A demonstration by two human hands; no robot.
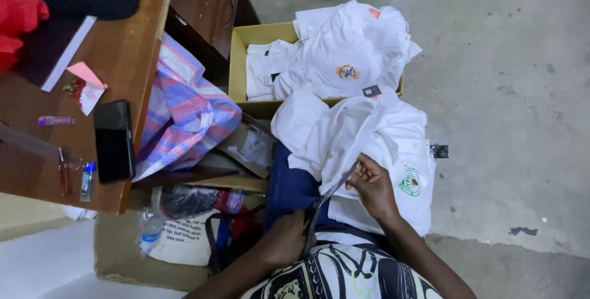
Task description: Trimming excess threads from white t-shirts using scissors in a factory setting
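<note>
A: Nearest, what are the hands doing?
B: The left hand (pixel 284 237) grips scissors (pixel 326 200); the right hand (pixel 373 187) pinches the white shirt (pixel 369 145) on the lap.
A: Much finished?
B: Seemingly: shirts fill the cardboard box (pixel 238 65) beyond.

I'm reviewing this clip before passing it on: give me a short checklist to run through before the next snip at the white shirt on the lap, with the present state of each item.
1. Scissors gripped: ok, the left hand holds the handles.
2. Blades at the cloth: ok, the tips reach the white shirt near the right hand.
3. Cloth held: ok, the right hand's fingers pinch the fabric at the blades.
4. Fingers clear of the blades: cannot tell, they sit very close.
5. What is being cut, thread or tag: cannot tell, too small.
6. Embroidered badge away from the blades: ok, it lies off to the side.
</note>
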